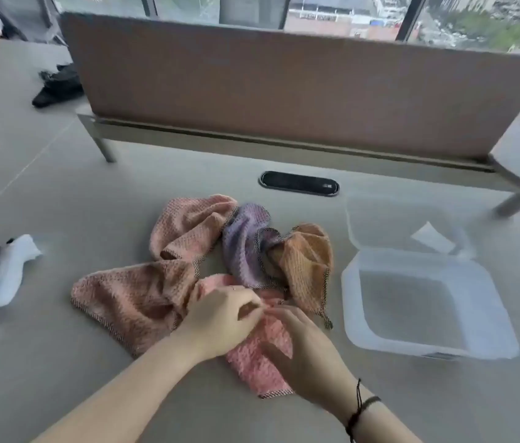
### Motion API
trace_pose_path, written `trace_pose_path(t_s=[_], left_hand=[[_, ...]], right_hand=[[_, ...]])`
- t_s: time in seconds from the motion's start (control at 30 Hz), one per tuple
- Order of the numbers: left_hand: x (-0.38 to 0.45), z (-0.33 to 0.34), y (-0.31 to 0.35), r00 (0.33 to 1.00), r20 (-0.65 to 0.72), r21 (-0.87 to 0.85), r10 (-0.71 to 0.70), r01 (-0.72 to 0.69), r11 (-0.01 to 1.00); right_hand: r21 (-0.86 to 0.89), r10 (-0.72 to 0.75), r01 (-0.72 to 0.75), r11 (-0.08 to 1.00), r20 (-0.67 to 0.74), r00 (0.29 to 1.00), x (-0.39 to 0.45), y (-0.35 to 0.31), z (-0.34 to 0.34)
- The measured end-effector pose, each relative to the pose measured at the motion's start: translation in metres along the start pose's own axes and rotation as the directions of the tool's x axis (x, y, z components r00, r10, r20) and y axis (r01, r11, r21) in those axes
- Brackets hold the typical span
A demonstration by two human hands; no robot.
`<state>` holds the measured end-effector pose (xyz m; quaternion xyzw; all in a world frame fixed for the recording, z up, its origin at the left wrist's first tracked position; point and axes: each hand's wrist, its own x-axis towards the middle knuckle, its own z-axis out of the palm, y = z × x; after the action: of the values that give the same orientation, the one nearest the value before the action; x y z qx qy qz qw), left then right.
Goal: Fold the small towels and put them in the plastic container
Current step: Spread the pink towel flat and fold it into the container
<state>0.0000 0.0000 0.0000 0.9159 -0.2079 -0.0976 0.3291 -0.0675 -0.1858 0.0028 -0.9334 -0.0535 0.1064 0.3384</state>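
Both hands are on the pink towel (253, 353), which lies crumpled on the table (124, 193) directly in front of the person, the nearest one of the heap. The left hand (220, 318) has its fingers curled and pinches a fold of this towel near its upper part; the right hand (303, 343) lies over the cloth just beside it, fingers bent into the fabric, so the two hands nearly touch. The towel's long axis seems to run from the hands toward the person, ending in a corner at the near edge. Behind it, three other towels stay unfolded: a salmon towel (143, 292) to the left, a purple towel (245, 241) in the middle, an orange towel (309, 260) to the right. The plastic container (424, 302) stands open to the right, apart from the heap, with its lid (396, 219) lying behind it. The right hand is the nearer one to the container, so I think the folded towel should go in by that hand.
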Motion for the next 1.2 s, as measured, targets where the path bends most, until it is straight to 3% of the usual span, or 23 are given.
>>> trace_pose_path(t_s=[0.13,0.23,0.43,0.7,0.9,1.07,1.2], left_hand=[[-0.007,0.046,-0.029,0.975,-0.149,0.137,0.162,-0.142,0.98],[-0.011,0.06,-0.032,0.935,-0.236,0.231,0.267,-0.213,0.949],[-0.011,0.071,-0.037,0.93,-0.256,0.275,0.265,-0.192,0.942],[-0.036,0.082,-0.033,0.922,-0.285,0.365,0.262,-0.148,0.919],[-0.04,0.08,-0.026,0.897,-0.334,0.439,0.29,-0.124,0.89],[-0.052,0.078,-0.023,0.911,-0.307,0.347,0.275,-0.162,0.924],[-0.055,0.077,-0.024,0.924,-0.285,0.386,0.255,-0.133,0.913]], right_hand=[[-0.273,-0.207,0.188,0.944,-0.043,0.977,0.0,0.038,0.045],[-0.34,-0.294,0.24,0.909,-0.119,0.948,0.0,0.047,0.055],[-0.49,-0.423,0.282,0.825,-0.204,0.883,-0.009,0.052,0.07],[-0.441,-0.358,0.242,0.864,-0.199,0.912,-0.029,0.052,0.07],[-0.503,-0.318,0.114,0.856,-0.341,0.885,-0.035,0.06,0.064],[-0.5,-0.243,-0.018,0.866,-0.452,0.858,-0.036,0.065,0.063],[-0.41,-0.265,0.082,0.908,-0.412,0.871,-0.034,0.073,0.061]])
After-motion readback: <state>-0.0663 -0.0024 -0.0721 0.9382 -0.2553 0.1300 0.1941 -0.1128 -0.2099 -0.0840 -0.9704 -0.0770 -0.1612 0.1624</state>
